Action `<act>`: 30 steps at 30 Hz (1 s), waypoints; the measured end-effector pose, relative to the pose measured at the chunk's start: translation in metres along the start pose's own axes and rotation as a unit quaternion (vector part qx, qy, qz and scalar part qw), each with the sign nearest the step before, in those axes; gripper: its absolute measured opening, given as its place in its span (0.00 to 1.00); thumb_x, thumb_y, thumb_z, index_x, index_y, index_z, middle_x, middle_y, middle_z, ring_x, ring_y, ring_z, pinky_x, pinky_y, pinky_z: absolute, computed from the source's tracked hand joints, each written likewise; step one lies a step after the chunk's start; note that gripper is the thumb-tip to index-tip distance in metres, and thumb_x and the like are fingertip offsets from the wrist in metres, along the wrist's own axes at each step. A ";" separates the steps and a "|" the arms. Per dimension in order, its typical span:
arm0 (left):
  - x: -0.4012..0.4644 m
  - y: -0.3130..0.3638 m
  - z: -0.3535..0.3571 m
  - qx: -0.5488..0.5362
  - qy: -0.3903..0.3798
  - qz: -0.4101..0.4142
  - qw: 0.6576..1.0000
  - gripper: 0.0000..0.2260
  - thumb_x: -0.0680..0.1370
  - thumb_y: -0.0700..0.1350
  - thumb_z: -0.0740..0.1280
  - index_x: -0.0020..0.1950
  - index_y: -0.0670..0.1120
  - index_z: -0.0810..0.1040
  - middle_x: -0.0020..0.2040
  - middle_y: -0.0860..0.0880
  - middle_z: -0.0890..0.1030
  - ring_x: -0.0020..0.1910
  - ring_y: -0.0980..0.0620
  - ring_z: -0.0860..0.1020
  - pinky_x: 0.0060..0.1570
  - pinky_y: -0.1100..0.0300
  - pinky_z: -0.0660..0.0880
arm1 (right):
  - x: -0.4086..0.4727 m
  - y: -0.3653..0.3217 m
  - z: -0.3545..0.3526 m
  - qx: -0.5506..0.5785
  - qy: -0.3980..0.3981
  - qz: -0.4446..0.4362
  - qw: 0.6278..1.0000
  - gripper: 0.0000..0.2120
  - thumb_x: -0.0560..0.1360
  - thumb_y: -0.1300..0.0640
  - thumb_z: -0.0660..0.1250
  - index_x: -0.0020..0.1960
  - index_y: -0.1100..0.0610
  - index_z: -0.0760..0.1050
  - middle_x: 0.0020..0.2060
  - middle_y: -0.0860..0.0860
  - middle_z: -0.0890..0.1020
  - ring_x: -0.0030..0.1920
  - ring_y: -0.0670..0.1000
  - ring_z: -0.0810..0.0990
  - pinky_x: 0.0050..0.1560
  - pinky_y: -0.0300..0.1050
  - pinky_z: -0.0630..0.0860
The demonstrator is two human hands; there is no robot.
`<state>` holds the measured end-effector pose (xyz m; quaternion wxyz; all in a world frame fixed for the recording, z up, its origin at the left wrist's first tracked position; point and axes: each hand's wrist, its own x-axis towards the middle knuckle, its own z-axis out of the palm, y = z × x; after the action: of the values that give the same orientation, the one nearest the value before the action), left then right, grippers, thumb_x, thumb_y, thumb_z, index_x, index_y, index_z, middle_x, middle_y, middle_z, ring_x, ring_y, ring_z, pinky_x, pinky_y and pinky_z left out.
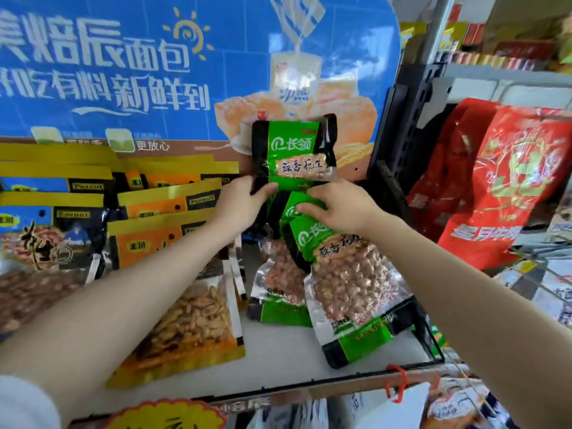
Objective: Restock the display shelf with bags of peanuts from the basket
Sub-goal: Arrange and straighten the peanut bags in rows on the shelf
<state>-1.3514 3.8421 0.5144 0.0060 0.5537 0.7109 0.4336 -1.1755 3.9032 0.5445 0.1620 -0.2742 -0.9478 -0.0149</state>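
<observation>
Landmark: blue backboard (123, 72) behind shelf (278, 351); glossy printed card, white Chinese slogan, sun logo, bread pic.

Upright green peanut bag (294, 150) stands against backboard's lower right; shiny plastic, black edges, green panel w/ white logo "长领", tan strip of Chinese text. Left hand (238, 202) pinches its lower left corner, thumb in front, fingers closed on it. Right hand (337, 209) lies fingers-down on top edge of leaning green bags (340, 274) just below; true grasp or only pressing, can't tell. Those bags tilt fwd; clear vacuum-tight windows, pink-skinned nuts bumpy through film, silver side seals.

Below backboard's left half: orange-and-gold bags (185, 320) and blue-and-gold bags (52, 212), flat pouches, label "Peanut", pale shelled nuts in window.

Shelf top smooth pale grey, dark front rail. Right of backboard: black perforated upright, crinkly red foil bags (501, 181) w/ gold emblem, store shelving behind. Basket not clearly seen.
</observation>
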 end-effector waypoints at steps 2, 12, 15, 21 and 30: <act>-0.003 0.005 -0.006 -0.002 -0.038 -0.050 0.998 0.20 0.78 0.56 0.60 0.56 0.39 0.74 0.50 0.40 0.80 0.46 0.43 0.77 0.39 0.54 0.70 | 0.002 0.001 0.003 0.005 0.015 0.012 1.000 0.17 0.77 0.44 0.59 0.37 0.55 0.68 0.25 0.46 0.66 0.32 0.53 0.69 0.30 0.44 0.61; -0.103 0.000 -0.008 0.045 -0.265 -0.092 0.959 0.22 0.77 0.48 0.65 0.68 0.44 0.65 0.62 0.46 0.75 0.54 0.48 0.76 0.51 0.57 0.73 | -0.012 -0.001 0.004 0.072 0.188 0.046 0.978 0.14 0.73 0.47 0.67 0.39 0.58 0.74 0.32 0.51 0.74 0.33 0.53 0.72 0.32 0.49 0.71; -0.102 0.001 -0.007 0.028 -0.264 -0.086 0.960 0.15 0.76 0.45 0.67 0.61 0.45 0.71 0.52 0.49 0.77 0.46 0.52 0.74 0.35 0.64 0.68 | -0.015 -0.006 0.004 0.093 0.232 0.099 0.963 0.15 0.75 0.48 0.65 0.40 0.59 0.75 0.28 0.54 0.74 0.30 0.55 0.72 0.30 0.48 0.70; -0.118 0.006 -0.007 0.037 -0.285 -0.100 0.952 0.12 0.81 0.45 0.56 0.37 0.48 0.68 0.34 0.51 0.68 0.32 0.56 0.67 0.31 0.62 0.63 | -0.016 -0.013 0.010 -0.019 0.232 0.212 0.949 0.21 0.80 0.45 0.52 0.45 0.61 0.72 0.37 0.57 0.76 0.38 0.62 0.77 0.28 0.45 0.60; -0.148 0.021 -0.010 -0.077 -0.317 -0.167 0.930 0.33 0.68 0.56 0.73 0.67 0.47 0.64 0.62 0.55 0.73 0.58 0.55 0.72 0.55 0.63 0.68 | -0.019 -0.031 0.008 0.103 -0.001 0.059 0.993 0.15 0.79 0.53 0.57 0.58 0.61 0.75 0.51 0.59 0.81 0.51 0.59 0.78 0.49 0.47 0.73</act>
<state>-1.2829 3.7191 0.4646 0.3461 0.5335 0.7186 0.2814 -1.1790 3.8684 0.5330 0.1892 -0.3120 -0.9265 0.0922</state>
